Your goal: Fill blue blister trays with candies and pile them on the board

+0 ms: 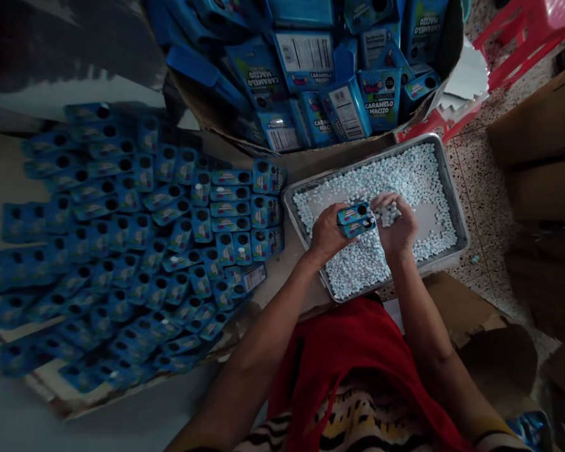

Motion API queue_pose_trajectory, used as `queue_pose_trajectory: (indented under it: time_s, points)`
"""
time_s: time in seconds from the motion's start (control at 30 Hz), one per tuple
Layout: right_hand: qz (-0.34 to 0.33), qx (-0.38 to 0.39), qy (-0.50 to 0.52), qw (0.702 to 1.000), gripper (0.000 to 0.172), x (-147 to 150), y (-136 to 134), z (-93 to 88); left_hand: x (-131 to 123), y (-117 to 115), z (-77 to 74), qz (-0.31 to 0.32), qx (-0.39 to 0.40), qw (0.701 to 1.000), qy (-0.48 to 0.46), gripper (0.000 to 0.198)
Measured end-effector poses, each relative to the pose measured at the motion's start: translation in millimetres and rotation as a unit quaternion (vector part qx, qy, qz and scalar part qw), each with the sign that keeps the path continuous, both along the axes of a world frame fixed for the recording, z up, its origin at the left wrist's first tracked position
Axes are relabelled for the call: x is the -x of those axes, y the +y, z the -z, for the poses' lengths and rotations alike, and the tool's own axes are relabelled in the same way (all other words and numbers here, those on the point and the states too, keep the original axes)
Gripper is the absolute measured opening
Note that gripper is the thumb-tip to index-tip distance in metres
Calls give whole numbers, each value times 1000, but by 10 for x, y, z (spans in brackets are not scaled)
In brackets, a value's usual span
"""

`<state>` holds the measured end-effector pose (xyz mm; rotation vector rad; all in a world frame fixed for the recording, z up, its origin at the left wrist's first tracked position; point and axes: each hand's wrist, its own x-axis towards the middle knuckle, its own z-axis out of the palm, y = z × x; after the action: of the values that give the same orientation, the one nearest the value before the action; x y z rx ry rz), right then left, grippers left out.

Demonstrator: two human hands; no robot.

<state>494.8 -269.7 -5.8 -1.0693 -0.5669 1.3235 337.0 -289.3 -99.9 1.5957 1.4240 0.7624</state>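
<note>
My left hand is wrapped round two small blue candy boxes, held side by side with their round dark top holes showing. White bits show at the hole of the nearer one. Close beside their right end, my right hand is cupped around a heap of small pale candies. Both hands are above a metal tray that holds a layer of loose white and light-blue candies. Bare metal shows through in patches of the tray.
Many blue boxes stand packed on the table to the left, some with white at their holes. Behind is a large carton full of blue boxes. A red plastic stool and brown cartons are at right.
</note>
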Motion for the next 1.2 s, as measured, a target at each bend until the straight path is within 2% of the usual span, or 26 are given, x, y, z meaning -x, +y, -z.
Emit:
queue_pose_trajectory:
  time_s: [0.1,0.17,0.27,0.37,0.47,0.53,0.6,0.7,0.77,0.83,0.87,0.9,0.93,1.0,1.07,1.13,1.2]
  points:
    - [-28,-38,-68,997,36,10,-8,58,-43,47,-50,-1,0,1000,7,68]
    - [-24,-47,-113,992,35,29,23,101,-63,76,-88,-9,18,1000,15,67]
    - [-8,-26,-175,984,32,104,83,135,-30,96,-146,22,38,999,29,66]
    - [-9,11,-213,977,34,241,42,92,66,83,-170,54,47,997,27,67]
    - [-62,-9,-240,969,43,301,-113,23,153,72,-127,26,24,999,19,66]
    - [-103,-22,-293,950,45,173,-176,40,192,82,-71,31,-13,999,7,65]
    - [-83,-1,-397,914,45,-129,-126,151,232,104,-11,50,-31,998,-12,66]
    - [-21,50,-566,823,51,-727,154,493,317,129,71,36,-17,999,-33,72]
    - [-57,72,-692,716,70,-1004,367,783,380,129,115,21,-7,999,-35,75]
    - [-103,75,-779,614,82,-1065,491,1051,427,116,145,11,0,1000,-28,77]
    - [-113,74,-801,583,83,-1017,504,1157,442,108,154,5,5,1000,-22,77]
    - [-112,74,-813,566,80,-934,486,1239,450,100,156,-4,10,1000,-15,77]
    - [-107,75,-817,561,75,-828,443,1296,454,94,150,-15,16,1000,-7,76]
    - [-114,77,-800,584,59,-608,310,1353,452,85,115,-34,23,999,21,74]
    - [-131,90,-745,648,41,-437,170,1362,452,79,48,-35,22,997,62,71]
    - [-113,127,-646,744,26,-331,61,1339,466,71,-36,-16,12,994,108,68]
    - [-63,187,-478,856,20,-262,-15,1268,496,56,-112,8,-1,990,144,66]
